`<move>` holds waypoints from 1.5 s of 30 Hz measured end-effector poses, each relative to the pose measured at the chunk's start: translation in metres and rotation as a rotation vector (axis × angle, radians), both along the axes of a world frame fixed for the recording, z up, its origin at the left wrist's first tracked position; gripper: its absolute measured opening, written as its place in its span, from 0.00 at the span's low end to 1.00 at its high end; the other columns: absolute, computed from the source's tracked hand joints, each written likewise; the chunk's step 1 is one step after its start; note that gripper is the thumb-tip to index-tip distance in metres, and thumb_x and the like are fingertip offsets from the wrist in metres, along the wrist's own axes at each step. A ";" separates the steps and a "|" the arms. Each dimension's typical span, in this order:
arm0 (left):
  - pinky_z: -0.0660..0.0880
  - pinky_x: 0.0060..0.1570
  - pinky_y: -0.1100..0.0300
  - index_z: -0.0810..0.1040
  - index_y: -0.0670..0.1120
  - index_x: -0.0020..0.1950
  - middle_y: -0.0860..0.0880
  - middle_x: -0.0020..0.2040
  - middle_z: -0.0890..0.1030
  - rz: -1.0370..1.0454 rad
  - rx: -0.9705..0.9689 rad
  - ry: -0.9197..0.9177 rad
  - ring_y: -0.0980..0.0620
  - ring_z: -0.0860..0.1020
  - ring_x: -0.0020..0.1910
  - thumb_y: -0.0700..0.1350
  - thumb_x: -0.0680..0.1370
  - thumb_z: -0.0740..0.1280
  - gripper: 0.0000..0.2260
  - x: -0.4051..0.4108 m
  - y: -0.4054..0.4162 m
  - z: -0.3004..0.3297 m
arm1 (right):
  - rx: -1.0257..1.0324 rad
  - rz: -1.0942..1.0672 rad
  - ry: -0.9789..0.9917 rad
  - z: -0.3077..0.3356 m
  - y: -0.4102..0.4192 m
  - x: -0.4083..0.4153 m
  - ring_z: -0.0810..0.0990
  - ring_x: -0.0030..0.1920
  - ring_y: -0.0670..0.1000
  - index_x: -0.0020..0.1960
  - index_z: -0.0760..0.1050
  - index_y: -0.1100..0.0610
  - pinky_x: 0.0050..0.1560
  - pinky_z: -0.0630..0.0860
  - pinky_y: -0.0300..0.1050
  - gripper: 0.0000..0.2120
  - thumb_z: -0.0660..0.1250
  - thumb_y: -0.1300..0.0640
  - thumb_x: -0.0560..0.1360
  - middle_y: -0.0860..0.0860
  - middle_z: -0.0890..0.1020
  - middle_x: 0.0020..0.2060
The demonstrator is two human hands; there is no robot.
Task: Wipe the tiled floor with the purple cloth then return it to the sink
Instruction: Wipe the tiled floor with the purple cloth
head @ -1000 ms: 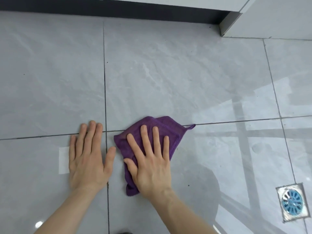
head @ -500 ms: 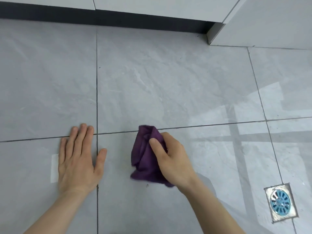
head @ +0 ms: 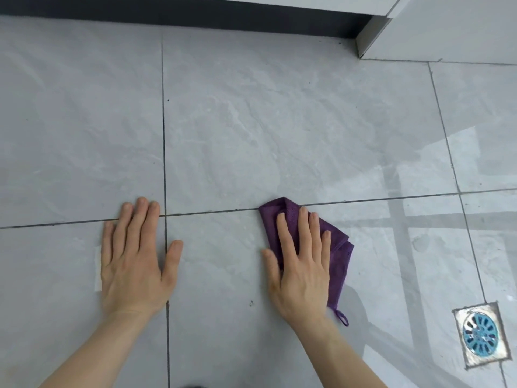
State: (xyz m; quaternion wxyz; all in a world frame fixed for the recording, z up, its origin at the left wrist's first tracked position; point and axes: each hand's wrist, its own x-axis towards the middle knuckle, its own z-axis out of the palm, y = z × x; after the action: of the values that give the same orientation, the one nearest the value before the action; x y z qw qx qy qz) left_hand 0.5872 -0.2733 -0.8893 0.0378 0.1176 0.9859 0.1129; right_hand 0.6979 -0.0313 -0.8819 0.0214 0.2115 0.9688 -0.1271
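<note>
The purple cloth (head: 339,261) lies folded on the grey tiled floor (head: 251,130), its top corner on a grout line and its hanging loop trailing at the lower right. My right hand (head: 300,264) presses flat on the cloth with fingers spread, covering most of it. My left hand (head: 134,259) rests flat on the bare tile to the left, palm down, holding nothing. The sink is not in view.
A square floor drain (head: 479,334) with a blue grate sits at the lower right. A dark kick strip (head: 195,12) under white cabinets runs along the far edge, and a white cabinet corner (head: 447,29) juts out at the upper right.
My right hand bunched up the cloth half a second ago, then laid it down further right and flattened on it. The left hand stayed planted on the tile.
</note>
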 end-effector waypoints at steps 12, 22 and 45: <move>0.50 0.82 0.43 0.58 0.45 0.83 0.48 0.85 0.58 0.007 -0.005 0.004 0.48 0.53 0.85 0.60 0.81 0.52 0.33 0.000 0.000 -0.002 | -0.199 -0.216 0.130 0.006 0.029 -0.098 0.47 0.84 0.58 0.81 0.62 0.50 0.82 0.44 0.63 0.23 0.55 0.55 0.86 0.54 0.54 0.84; 0.48 0.83 0.45 0.58 0.46 0.83 0.46 0.84 0.59 -0.040 0.012 -0.006 0.48 0.53 0.85 0.59 0.82 0.52 0.32 0.011 0.008 -0.005 | -0.228 0.151 0.026 0.013 -0.091 0.023 0.46 0.84 0.54 0.81 0.59 0.44 0.81 0.44 0.65 0.24 0.49 0.42 0.86 0.48 0.51 0.84; 0.47 0.82 0.45 0.57 0.48 0.83 0.47 0.85 0.58 0.008 0.035 0.022 0.48 0.52 0.85 0.59 0.81 0.53 0.32 0.002 0.000 -0.007 | -0.016 -0.135 0.042 -0.007 -0.017 0.040 0.49 0.84 0.55 0.78 0.60 0.34 0.78 0.45 0.73 0.25 0.56 0.47 0.83 0.46 0.54 0.84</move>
State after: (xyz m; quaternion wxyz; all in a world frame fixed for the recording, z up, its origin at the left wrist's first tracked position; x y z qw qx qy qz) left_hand 0.5894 -0.2729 -0.8963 0.0244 0.1156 0.9846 0.1287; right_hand 0.7377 -0.0479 -0.8889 -0.0059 0.2736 0.9515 -0.1404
